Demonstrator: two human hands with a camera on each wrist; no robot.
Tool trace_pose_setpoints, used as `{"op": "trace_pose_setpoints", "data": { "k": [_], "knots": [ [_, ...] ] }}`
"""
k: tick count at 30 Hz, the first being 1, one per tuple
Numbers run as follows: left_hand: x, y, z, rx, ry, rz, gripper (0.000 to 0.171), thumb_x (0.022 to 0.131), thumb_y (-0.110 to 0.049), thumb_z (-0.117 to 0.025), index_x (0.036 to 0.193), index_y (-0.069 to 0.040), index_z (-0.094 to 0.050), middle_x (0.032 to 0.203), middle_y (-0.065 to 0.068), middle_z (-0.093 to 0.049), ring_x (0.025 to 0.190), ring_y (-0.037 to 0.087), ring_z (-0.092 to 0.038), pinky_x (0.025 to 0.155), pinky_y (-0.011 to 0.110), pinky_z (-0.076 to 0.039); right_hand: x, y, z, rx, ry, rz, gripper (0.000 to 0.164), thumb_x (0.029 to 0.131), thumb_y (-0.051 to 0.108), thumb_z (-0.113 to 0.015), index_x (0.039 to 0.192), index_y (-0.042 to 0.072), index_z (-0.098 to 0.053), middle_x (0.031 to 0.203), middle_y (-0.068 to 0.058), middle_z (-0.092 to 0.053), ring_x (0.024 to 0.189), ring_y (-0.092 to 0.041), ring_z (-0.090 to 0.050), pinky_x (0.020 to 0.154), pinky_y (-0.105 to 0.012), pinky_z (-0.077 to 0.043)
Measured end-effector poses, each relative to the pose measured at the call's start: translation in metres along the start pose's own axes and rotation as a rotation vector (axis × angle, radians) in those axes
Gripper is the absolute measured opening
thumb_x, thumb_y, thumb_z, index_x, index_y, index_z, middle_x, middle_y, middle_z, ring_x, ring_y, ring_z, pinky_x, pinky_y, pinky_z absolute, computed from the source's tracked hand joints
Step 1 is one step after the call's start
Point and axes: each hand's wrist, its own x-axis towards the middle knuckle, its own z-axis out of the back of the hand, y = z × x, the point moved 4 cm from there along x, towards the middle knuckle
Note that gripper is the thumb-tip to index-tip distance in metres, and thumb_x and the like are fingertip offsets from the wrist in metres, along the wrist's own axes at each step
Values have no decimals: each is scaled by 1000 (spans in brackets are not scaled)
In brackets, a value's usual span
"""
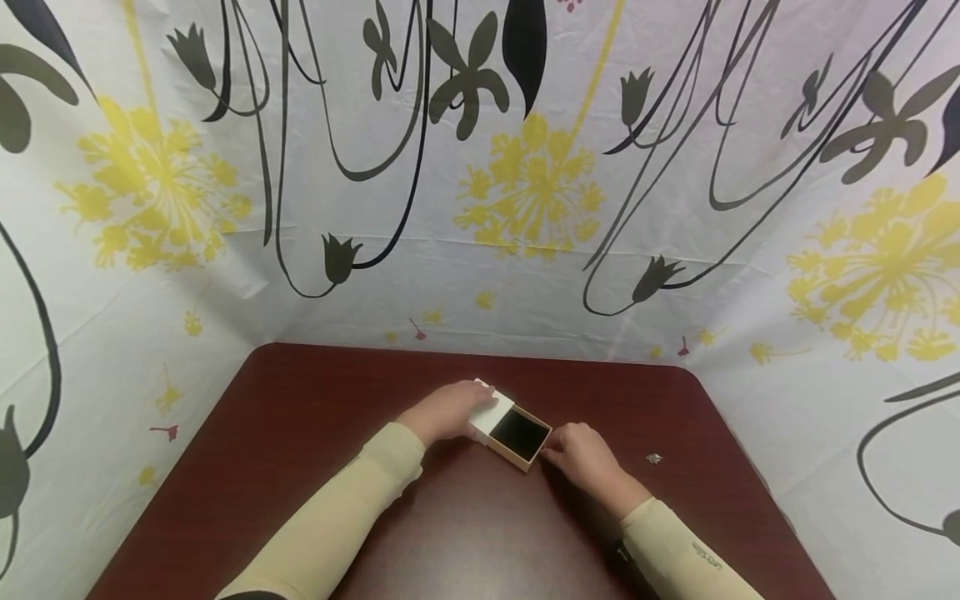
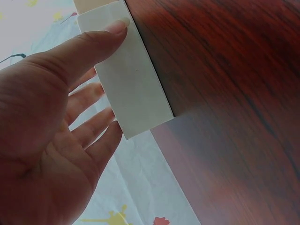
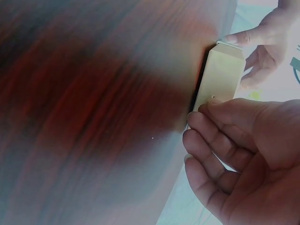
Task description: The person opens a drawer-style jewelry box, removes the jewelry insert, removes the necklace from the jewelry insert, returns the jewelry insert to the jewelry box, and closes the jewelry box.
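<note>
A small drawer-style box lies on the table, its white sleeve (image 1: 498, 410) partly drawn off a tan tray (image 1: 512, 455) lined in black. My left hand (image 1: 450, 410) grips the sleeve at the far left end. In the left wrist view the thumb lies along the white side (image 2: 136, 89), with the other fingers across from it. At the tray's near right end is my right hand (image 1: 588, 458). The right wrist view shows its thumb and forefinger pinching at the tan end panel (image 3: 220, 70), beside a tiny hole; what exactly they pinch is hidden.
The dark red-brown table (image 1: 360, 517) has rounded far corners. A small crumpled silvery piece (image 1: 654, 458) lies to the right of my right hand. White cloth (image 1: 420, 200) with yellow and grey flowers hangs behind the table and at both sides.
</note>
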Motion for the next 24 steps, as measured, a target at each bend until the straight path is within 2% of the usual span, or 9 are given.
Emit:
{"op": "trace_pose_setpoints", "data": {
  "k": [8, 24],
  "knots": [
    [0, 1, -1, 7, 15, 16, 71, 93, -27, -93, 157, -13, -64, 163, 7, -58, 157, 29, -47, 128, 41, -38, 2, 1, -1, -9, -5, 4, 16, 88, 10, -90, 77, 19, -82, 76, 11, -76, 71, -11, -72, 66, -36, -59],
    [0, 1, -1, 17, 3, -4, 69, 92, -29, -94, 153, -13, -67, 161, 8, -60, 155, 30, -49, 127, 41, -40, 5, 4, -3, 7, -2, 5, 12, 88, 9, -90, 80, 17, -84, 78, 11, -77, 75, -13, -74, 68, -37, -60]
  ]
}}
